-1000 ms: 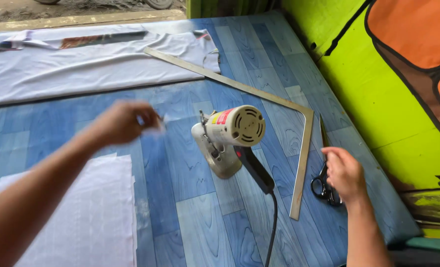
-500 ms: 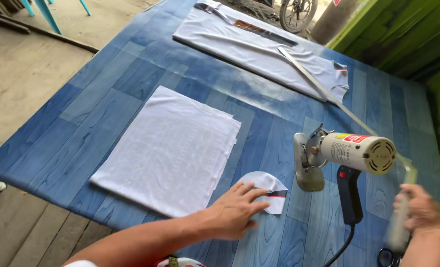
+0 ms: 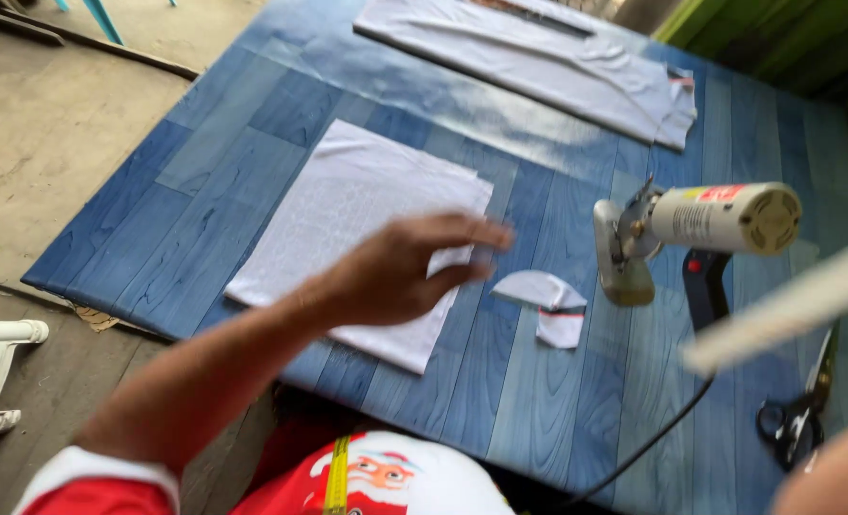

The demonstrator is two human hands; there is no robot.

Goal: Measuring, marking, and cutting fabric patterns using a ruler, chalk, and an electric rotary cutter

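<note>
The left hand [image 3: 395, 272] is hovering open over the white folded cloth [image 3: 357, 229], near a small cloth scrap [image 3: 543, 291] on the blue desk [image 3: 224, 162].

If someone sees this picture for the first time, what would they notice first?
Probably the left hand, stretched out open above the folded white cloth on the blue table. To its right stands a cream electric cutting machine, with a small white fabric scrap lying between them.

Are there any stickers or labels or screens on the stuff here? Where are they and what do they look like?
Sticker: on top of the cream electric cutting machine, a small red and yellow strip.
Tag: on the little white fabric scrap beside the machine, a thin red and dark edge.
No screens, signs or packages show.
</note>
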